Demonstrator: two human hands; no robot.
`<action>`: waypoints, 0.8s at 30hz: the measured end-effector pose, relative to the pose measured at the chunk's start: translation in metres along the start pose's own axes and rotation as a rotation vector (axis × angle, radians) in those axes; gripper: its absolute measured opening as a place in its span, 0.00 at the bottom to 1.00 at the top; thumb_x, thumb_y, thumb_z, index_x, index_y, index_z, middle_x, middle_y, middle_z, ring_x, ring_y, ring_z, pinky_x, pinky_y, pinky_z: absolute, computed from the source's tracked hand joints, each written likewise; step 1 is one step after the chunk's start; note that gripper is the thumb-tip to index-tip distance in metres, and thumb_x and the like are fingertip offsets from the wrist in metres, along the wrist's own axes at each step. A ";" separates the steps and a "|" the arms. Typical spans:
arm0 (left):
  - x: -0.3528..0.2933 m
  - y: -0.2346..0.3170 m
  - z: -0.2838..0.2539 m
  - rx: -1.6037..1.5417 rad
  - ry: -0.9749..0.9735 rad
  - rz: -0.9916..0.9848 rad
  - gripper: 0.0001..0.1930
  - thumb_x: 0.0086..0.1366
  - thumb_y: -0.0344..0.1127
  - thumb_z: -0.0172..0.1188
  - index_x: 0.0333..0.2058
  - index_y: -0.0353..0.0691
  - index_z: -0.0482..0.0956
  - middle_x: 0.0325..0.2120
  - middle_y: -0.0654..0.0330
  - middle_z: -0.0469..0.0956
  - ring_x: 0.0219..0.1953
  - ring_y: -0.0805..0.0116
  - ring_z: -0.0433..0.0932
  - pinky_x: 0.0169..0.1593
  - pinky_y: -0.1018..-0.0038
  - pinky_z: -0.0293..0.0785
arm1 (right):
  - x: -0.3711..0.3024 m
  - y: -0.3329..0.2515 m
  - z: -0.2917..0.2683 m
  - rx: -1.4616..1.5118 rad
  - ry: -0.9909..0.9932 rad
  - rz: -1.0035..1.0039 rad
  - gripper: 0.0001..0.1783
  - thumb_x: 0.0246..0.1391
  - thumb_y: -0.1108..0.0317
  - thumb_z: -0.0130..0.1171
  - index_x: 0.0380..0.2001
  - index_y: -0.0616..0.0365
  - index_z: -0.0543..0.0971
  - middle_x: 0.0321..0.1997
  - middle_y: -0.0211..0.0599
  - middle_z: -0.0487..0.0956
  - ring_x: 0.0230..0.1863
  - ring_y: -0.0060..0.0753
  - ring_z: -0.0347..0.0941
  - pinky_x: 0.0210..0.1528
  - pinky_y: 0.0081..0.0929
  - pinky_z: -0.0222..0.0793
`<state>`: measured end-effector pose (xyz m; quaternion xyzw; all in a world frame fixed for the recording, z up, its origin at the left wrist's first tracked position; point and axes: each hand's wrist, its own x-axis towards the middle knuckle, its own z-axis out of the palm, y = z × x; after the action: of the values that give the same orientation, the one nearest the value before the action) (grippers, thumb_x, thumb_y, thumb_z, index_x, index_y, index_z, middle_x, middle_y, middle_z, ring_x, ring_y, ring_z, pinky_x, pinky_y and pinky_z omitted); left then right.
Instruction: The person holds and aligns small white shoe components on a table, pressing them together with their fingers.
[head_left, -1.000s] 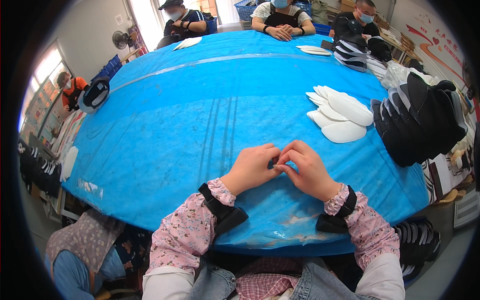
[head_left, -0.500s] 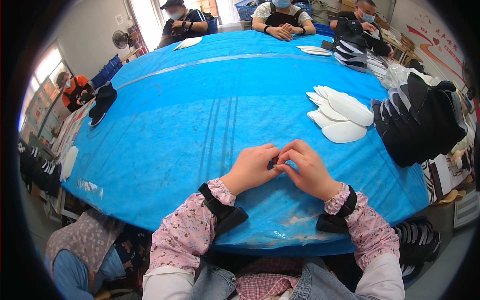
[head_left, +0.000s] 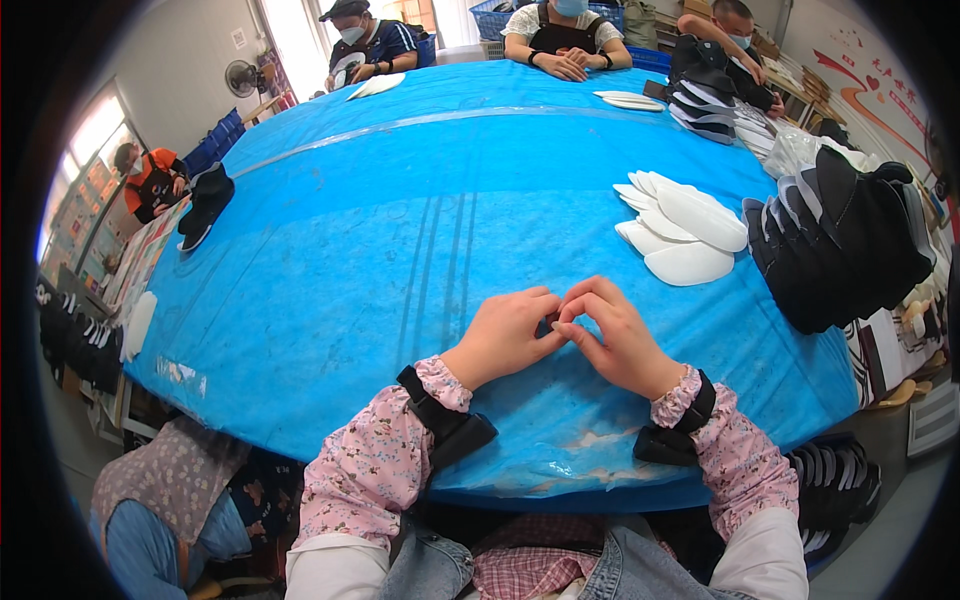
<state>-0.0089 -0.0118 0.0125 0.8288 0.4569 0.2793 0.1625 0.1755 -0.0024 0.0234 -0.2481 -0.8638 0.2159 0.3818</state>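
Observation:
Above the near part of the blue-covered table [head_left: 340,250], my left hand [head_left: 507,335] and my right hand [head_left: 618,335] meet at the fingertips. Both are closed, with the fingers bent and the thumbs pressed in toward each other. Whatever may be pinched where they touch is hidden or too small to make out. Beyond my right hand lies a fanned pile of white insole-shaped pieces [head_left: 690,228]. Farther right stands a stack of black cap-like pieces with grey edges [head_left: 840,240].
A black shoe-shaped piece [head_left: 206,207] sits at the left edge. White pieces also lie at the far side [head_left: 376,87] and far right [head_left: 630,101], near another black stack [head_left: 703,100]. Several people sit around the table; one person [head_left: 175,500] bends low at the near left.
My hands stay almost in place, with only a slight shift of the right fingers. Across the table, the person at far left now holds up a pale piece, and the one at far right raises an arm.

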 end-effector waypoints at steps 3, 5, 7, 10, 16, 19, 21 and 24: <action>0.001 0.005 -0.001 -0.016 0.006 -0.017 0.13 0.58 0.45 0.58 0.25 0.41 0.73 0.24 0.60 0.74 0.27 0.58 0.75 0.29 0.64 0.69 | -0.002 0.002 -0.003 0.040 0.017 0.048 0.05 0.53 0.70 0.57 0.28 0.60 0.74 0.37 0.38 0.72 0.39 0.40 0.69 0.41 0.30 0.66; 0.003 0.007 -0.001 -0.053 -0.009 -0.043 0.12 0.58 0.44 0.57 0.25 0.41 0.73 0.24 0.59 0.74 0.27 0.57 0.75 0.30 0.64 0.69 | -0.002 0.003 -0.006 0.062 0.011 0.080 0.06 0.53 0.69 0.57 0.29 0.60 0.75 0.35 0.38 0.72 0.38 0.41 0.69 0.40 0.32 0.66; 0.001 0.002 0.000 -0.046 0.017 -0.014 0.12 0.58 0.43 0.57 0.25 0.41 0.73 0.24 0.59 0.74 0.27 0.57 0.75 0.30 0.64 0.69 | 0.000 0.001 -0.004 0.032 0.034 0.042 0.06 0.52 0.68 0.58 0.31 0.59 0.78 0.34 0.38 0.73 0.37 0.39 0.70 0.39 0.32 0.67; 0.000 -0.005 0.002 -0.118 0.028 -0.037 0.10 0.57 0.42 0.57 0.27 0.40 0.74 0.24 0.57 0.74 0.27 0.55 0.74 0.30 0.64 0.69 | 0.001 -0.001 -0.004 -0.009 0.011 -0.021 0.06 0.51 0.67 0.60 0.32 0.56 0.80 0.35 0.37 0.74 0.38 0.38 0.70 0.39 0.31 0.67; 0.001 -0.006 0.002 -0.171 -0.008 -0.078 0.09 0.55 0.39 0.57 0.29 0.40 0.74 0.25 0.56 0.74 0.29 0.54 0.74 0.31 0.63 0.68 | 0.000 0.000 -0.006 -0.005 -0.026 -0.029 0.06 0.52 0.69 0.59 0.34 0.55 0.81 0.38 0.37 0.73 0.40 0.33 0.70 0.39 0.26 0.68; 0.001 -0.006 0.001 -0.157 -0.021 -0.069 0.09 0.55 0.39 0.57 0.30 0.40 0.74 0.25 0.56 0.74 0.30 0.54 0.74 0.32 0.62 0.68 | 0.000 0.000 -0.006 0.033 -0.044 -0.022 0.06 0.52 0.69 0.60 0.33 0.56 0.81 0.38 0.37 0.73 0.41 0.34 0.70 0.41 0.27 0.67; 0.001 -0.006 0.001 -0.148 -0.025 -0.062 0.09 0.54 0.39 0.57 0.30 0.40 0.74 0.25 0.56 0.74 0.30 0.54 0.74 0.32 0.62 0.68 | 0.000 0.000 -0.005 0.045 -0.056 -0.021 0.06 0.52 0.69 0.60 0.33 0.56 0.80 0.39 0.37 0.73 0.41 0.34 0.69 0.42 0.28 0.67; 0.001 -0.006 0.001 -0.135 -0.030 -0.060 0.09 0.54 0.38 0.57 0.30 0.40 0.74 0.26 0.56 0.74 0.30 0.54 0.74 0.32 0.62 0.68 | 0.000 0.000 -0.005 0.067 -0.081 -0.007 0.06 0.52 0.69 0.60 0.33 0.57 0.80 0.39 0.38 0.73 0.41 0.35 0.69 0.43 0.28 0.67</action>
<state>-0.0123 -0.0075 0.0088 0.8058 0.4592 0.2923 0.2332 0.1794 -0.0009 0.0268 -0.2231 -0.8717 0.2532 0.3553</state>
